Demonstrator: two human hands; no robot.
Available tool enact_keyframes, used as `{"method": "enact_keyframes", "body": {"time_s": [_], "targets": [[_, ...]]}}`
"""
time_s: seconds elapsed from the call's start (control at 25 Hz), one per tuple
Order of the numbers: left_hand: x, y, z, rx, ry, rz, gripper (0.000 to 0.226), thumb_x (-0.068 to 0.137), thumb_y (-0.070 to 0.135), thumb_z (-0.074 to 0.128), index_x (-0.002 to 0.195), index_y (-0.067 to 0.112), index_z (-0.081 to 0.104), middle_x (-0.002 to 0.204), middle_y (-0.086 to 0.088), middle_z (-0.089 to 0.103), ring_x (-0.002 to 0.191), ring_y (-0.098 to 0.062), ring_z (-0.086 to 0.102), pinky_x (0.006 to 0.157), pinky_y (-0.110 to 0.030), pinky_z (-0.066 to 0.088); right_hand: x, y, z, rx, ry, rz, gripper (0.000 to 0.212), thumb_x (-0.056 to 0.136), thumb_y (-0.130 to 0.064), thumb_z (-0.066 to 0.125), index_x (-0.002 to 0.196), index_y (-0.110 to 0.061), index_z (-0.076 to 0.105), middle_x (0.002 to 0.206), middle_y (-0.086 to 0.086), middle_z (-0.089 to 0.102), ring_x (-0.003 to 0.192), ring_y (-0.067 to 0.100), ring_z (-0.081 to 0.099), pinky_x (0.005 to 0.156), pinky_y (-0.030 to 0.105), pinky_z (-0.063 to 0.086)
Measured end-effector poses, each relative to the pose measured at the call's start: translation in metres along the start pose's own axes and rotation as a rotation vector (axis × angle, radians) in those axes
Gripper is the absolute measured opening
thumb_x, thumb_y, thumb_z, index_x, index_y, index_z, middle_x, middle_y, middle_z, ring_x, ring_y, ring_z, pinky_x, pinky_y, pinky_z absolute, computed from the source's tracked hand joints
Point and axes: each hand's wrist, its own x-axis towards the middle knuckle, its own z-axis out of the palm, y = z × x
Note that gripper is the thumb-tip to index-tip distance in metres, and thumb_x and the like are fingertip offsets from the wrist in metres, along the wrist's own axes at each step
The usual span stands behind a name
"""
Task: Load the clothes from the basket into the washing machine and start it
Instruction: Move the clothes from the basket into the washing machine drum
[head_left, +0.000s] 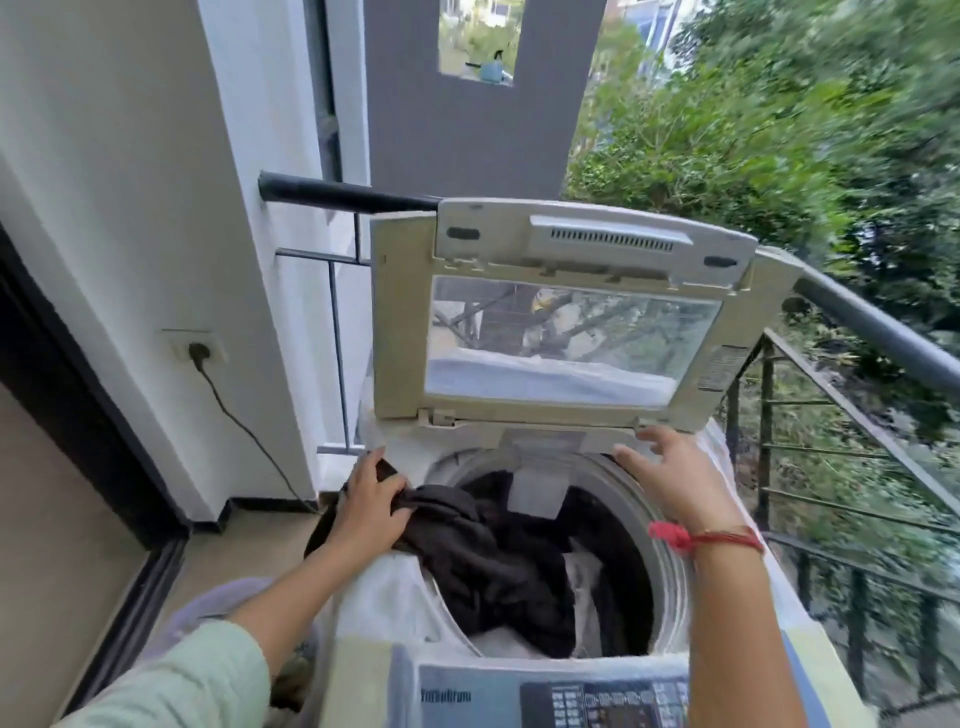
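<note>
The left hand (371, 506) clutches a dark garment (467, 540) draped over the left rim of the washing machine (374, 608), half of it inside. The right hand (670, 478), spread and empty, sits just below the raised lid (571, 249). Cloth left over the rim could jam that lid.

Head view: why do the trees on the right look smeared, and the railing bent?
In the head view, the trees smear from motion blur, worst toward the right edge; the railing bows from wide-angle distortion; the left hand and the dark garment it grips look sharper; daylight is soft, without hard shadows.
</note>
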Motion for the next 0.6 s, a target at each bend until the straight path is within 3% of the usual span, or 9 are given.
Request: {"method": "enact_keyframes", "body": {"time_s": [0.2, 0.28, 0.4, 0.44, 0.52, 0.6], "targets": [[-0.029, 0.009, -0.007, -0.223, 0.204, 0.005, 0.016, 0.073, 0.002, 0.072, 0.084, 0.013, 0.073, 0.127, -0.012, 0.048, 0.119, -0.025, 0.051, 0.101, -0.025, 0.034, 0.012, -0.010, 0.069, -0.028, -0.261, -0.283, 0.052, 0.086, -0.034, 0.063, 0.132, -0.016, 0.048, 0.131, 0.008, 0.051, 0.122, 0.025, 0.049, 0.100, 0.035, 0.041], [-0.046, 0.008, -0.014, -0.248, 0.249, -0.008, 0.018, 0.070, 0.006, 0.077, 0.083, 0.018, 0.074, 0.114, -0.005, 0.054, 0.108, -0.016, 0.055, 0.093, -0.023, 0.038, 0.011, -0.023, 0.111, -0.060, -0.380, -0.380, 0.075, 0.078, -0.030, 0.072, 0.142, -0.019, 0.034, 0.142, 0.009, 0.039, 0.130, 0.029, 0.041, 0.105, 0.038, 0.038], [-0.064, 0.001, -0.025, -0.400, 0.196, -0.131, 0.039, 0.067, 0.027, 0.084, 0.101, 0.029, 0.065, 0.116, 0.005, 0.047, 0.107, -0.006, 0.050, 0.091, -0.023, 0.038, 0.014, -0.041, 0.173, -0.187, -0.585, -0.485, 0.114, 0.067, -0.027, 0.080, 0.150, -0.030, 0.002, 0.158, 0.008, 0.007, 0.141, 0.034, 0.021, 0.112, 0.047, 0.028], [-0.064, -0.003, -0.030, -0.493, 0.240, -0.245, 0.048, 0.067, 0.035, 0.083, 0.108, 0.030, 0.059, 0.118, 0.004, 0.045, 0.110, -0.009, 0.049, 0.092, -0.023, 0.037, 0.012, -0.044, 0.192, -0.229, -0.625, -0.541, 0.112, 0.069, -0.024, 0.078, 0.150, -0.031, 0.000, 0.157, 0.009, 0.012, 0.140, 0.034, 0.023, 0.111, 0.047, 0.030], [-0.057, -0.015, -0.033, -0.663, 0.351, -0.577, 0.068, 0.068, 0.054, 0.074, 0.124, 0.025, 0.047, 0.128, -0.002, 0.043, 0.122, -0.020, 0.045, 0.095, -0.029, 0.036, 0.005, -0.045, 0.220, -0.204, -0.622, -0.622, 0.087, 0.079, -0.017, 0.064, 0.148, -0.030, 0.014, 0.143, 0.012, 0.040, 0.127, 0.034, 0.044, 0.101, 0.041, 0.041], [-0.049, -0.033, -0.021, -0.780, 0.231, -0.902, 0.095, 0.069, 0.068, 0.066, 0.141, 0.016, 0.032, 0.144, -0.009, 0.036, 0.131, -0.028, 0.038, 0.101, -0.038, 0.034, 0.000, -0.037, 0.227, -0.139, -0.462, -0.637, 0.053, 0.083, -0.011, 0.052, 0.133, -0.027, 0.040, 0.118, 0.009, 0.057, 0.106, 0.035, 0.057, 0.083, 0.036, 0.047]]}}
